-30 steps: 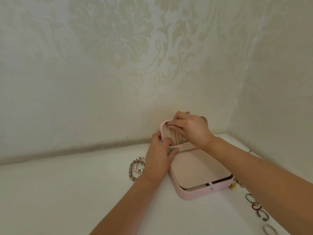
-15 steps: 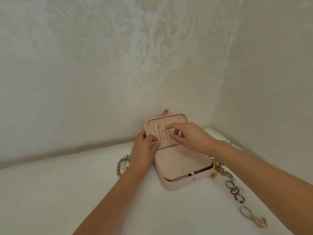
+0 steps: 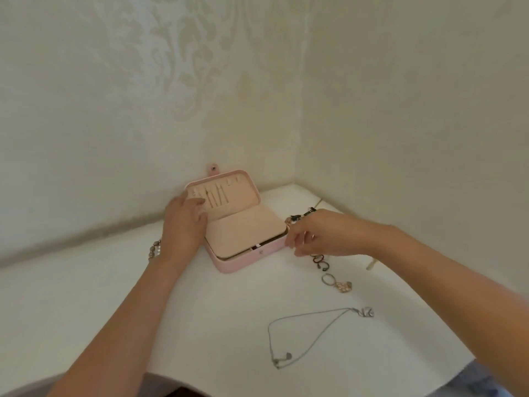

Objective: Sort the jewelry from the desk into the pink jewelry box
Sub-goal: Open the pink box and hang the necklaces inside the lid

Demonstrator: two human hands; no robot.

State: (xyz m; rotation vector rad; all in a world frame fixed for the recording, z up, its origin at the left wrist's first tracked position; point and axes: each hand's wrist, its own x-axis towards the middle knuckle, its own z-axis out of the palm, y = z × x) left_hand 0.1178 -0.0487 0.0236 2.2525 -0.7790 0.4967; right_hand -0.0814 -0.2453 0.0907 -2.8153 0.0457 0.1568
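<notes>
Head view: one pink jewelry box (image 3: 246,257), one silver necklace (image 3: 367,312).

The left hand (image 3: 183,224) and right hand (image 3: 323,233) were bare. Pale blue mottled fabric (image 3: 481,379) showed at the frame's lower right, its nature unclear.

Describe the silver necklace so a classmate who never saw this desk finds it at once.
Start at the pink jewelry box on the desk. Come toward the viewer, past the rings on its right. The necklace lies alone: the only thin chain, with a pendant.
</notes>
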